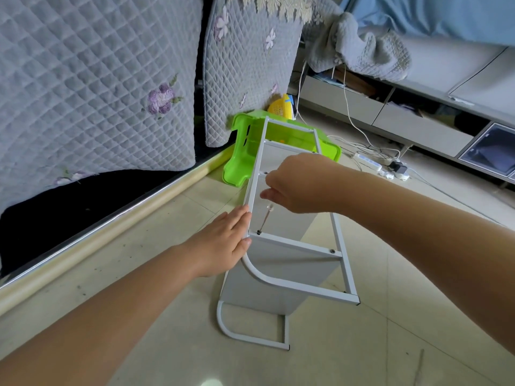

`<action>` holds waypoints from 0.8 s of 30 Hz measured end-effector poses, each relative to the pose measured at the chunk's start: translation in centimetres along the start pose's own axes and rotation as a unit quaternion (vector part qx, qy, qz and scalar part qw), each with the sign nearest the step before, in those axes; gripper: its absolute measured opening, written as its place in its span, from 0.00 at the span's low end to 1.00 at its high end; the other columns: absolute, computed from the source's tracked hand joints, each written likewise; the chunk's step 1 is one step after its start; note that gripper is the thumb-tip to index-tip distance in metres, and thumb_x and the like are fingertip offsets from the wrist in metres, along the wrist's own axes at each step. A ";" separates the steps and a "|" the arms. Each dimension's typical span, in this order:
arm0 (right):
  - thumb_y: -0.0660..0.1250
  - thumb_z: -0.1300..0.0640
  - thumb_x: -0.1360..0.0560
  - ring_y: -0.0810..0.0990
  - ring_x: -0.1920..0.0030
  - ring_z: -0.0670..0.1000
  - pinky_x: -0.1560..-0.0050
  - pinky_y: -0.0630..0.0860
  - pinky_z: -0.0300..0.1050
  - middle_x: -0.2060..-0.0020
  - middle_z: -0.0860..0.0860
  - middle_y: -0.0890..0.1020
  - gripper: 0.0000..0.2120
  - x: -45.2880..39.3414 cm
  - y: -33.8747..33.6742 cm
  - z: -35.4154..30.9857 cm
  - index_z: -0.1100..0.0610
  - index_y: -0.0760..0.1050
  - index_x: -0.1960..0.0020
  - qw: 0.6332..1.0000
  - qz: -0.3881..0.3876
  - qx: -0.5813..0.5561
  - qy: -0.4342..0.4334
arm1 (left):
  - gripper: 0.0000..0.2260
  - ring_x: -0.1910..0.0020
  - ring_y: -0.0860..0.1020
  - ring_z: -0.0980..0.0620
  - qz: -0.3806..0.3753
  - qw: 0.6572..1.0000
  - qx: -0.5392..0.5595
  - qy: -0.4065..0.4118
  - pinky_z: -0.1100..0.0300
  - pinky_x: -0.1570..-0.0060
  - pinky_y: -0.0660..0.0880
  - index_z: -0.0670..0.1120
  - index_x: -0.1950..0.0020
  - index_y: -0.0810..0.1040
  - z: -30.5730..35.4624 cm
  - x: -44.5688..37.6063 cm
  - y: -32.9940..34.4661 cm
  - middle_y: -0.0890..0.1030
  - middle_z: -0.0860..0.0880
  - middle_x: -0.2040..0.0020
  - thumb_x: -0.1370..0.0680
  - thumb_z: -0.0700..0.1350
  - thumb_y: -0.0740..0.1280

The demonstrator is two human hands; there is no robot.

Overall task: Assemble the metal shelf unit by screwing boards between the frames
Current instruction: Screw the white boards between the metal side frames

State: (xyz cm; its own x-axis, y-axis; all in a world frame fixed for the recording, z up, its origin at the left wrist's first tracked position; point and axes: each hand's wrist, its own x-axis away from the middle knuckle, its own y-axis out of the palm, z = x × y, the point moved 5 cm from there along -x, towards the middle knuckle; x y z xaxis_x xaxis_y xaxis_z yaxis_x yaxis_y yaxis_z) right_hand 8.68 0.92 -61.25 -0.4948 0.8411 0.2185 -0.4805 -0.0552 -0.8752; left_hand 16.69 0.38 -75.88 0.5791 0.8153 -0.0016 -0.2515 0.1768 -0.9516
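The white metal shelf unit (295, 285) lies on its side on the floor, with grey boards (278, 263) fixed between its two tube frames. My left hand (223, 246) rests flat against the left tube of the upper frame, fingers straight. My right hand (301, 185) reaches over the frame and grips the clear handle of a screwdriver (266, 218). Its tip sits on a dark screw (259, 232) at the left end of a crossbar. Another screw (332, 251) shows at that crossbar's right end.
A green plastic stool (242, 151) lies tipped behind the shelf's far end, with a yellow toy (280, 107) beyond it. A quilted sofa (97, 93) fills the left. A white power strip (367, 160) and cables lie on the tile floor at right, before a low cabinet (418, 123).
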 end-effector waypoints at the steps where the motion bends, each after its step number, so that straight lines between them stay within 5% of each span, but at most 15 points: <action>1: 0.47 0.48 0.19 0.68 0.59 0.55 0.59 0.66 0.44 0.70 0.50 0.62 0.22 -0.3 0.1 0.2 0.62 0.74 0.48 1.000 -0.005 0.006 0.013 | 0.45 0.25 0.41 0.54 0.003 1.000 -0.004 0.001 0.70 0.35 0.35 0.40 0.24 0.41 0.0 0.0 0.0 0.39 0.47 0.23 0.38 0.60 0.27; 5: 0.48 0.47 0.19 0.74 0.51 0.57 0.55 0.67 0.45 0.56 0.55 0.74 0.20 -0.6 0.5 0.8 0.60 0.72 0.44 0.998 -0.007 -0.033 0.047 | 0.48 0.24 0.44 0.53 0.013 1.000 -0.013 0.004 0.66 0.30 0.39 0.41 0.24 0.41 -0.2 -0.2 0.1 0.40 0.47 0.23 0.39 0.66 0.24; 9: 0.53 0.59 0.21 0.73 0.47 0.57 0.52 0.67 0.45 0.43 0.56 0.71 0.11 0.4 0.8 0.4 0.60 0.63 0.40 0.991 -0.028 -0.129 0.004 | 0.46 0.25 0.41 0.55 0.009 1.000 -0.009 0.002 0.69 0.34 0.35 0.41 0.24 0.40 0.0 -0.1 0.0 0.38 0.48 0.24 0.39 0.60 0.26; 12: 0.56 0.61 0.21 0.74 0.48 0.55 0.54 0.68 0.44 0.44 0.55 0.71 0.09 0.6 0.8 -0.1 0.59 0.66 0.41 0.995 -0.002 -0.098 -0.017 | 0.46 0.25 0.41 0.55 0.009 1.000 -0.004 0.003 0.69 0.34 0.35 0.41 0.24 0.40 0.1 0.2 -0.1 0.38 0.48 0.24 0.39 0.60 0.26; 16: 0.52 0.51 0.19 0.74 0.54 0.55 0.57 0.67 0.43 0.54 0.55 0.76 0.14 0.7 0.4 0.0 0.60 0.71 0.48 0.999 0.014 -0.030 -0.020 | 0.45 0.25 0.41 0.55 0.014 1.000 -0.018 0.008 0.70 0.36 0.33 0.40 0.24 0.41 0.2 0.4 0.0 0.39 0.47 0.24 0.39 0.59 0.26; 20: 0.46 0.49 0.18 0.66 0.65 0.53 0.67 0.64 0.41 0.70 0.50 0.63 0.22 0.6 0.6 -0.1 0.61 0.62 0.65 1.000 -0.001 0.009 0.030 | 0.45 0.24 0.42 0.54 0.019 1.000 -0.012 0.005 0.71 0.36 0.34 0.40 0.24 0.41 0.0 0.4 0.0 0.39 0.46 0.24 0.38 0.60 0.26; 22: 0.47 0.49 0.19 0.71 0.58 0.55 0.59 0.66 0.43 0.64 0.54 0.70 0.19 0.7 0.9 0.1 0.60 0.69 0.54 0.999 -0.005 -0.028 0.037 | 0.45 0.25 0.41 0.54 0.013 1.000 -0.011 0.006 0.70 0.36 0.34 0.40 0.24 0.40 0.1 0.4 0.0 0.39 0.46 0.24 0.39 0.60 0.26; 24: 0.51 0.52 0.19 0.73 0.50 0.57 0.54 0.66 0.45 0.48 0.57 0.74 0.14 1.2 1.1 0.3 0.60 0.66 0.42 0.995 -0.022 -0.098 0.029 | 0.45 0.25 0.41 0.54 0.011 1.000 -0.009 0.007 0.70 0.36 0.33 0.40 0.24 0.40 0.2 0.4 -0.1 0.39 0.46 0.24 0.39 0.60 0.26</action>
State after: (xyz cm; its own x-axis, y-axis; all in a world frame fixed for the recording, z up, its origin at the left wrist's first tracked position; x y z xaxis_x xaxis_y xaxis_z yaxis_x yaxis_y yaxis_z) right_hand 7.36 1.73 -61.81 -0.4313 0.8702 0.2380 -0.3471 0.0834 -0.9341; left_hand 16.82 0.80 -75.76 0.5841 0.8113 -0.0265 -0.2497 0.1485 -0.9569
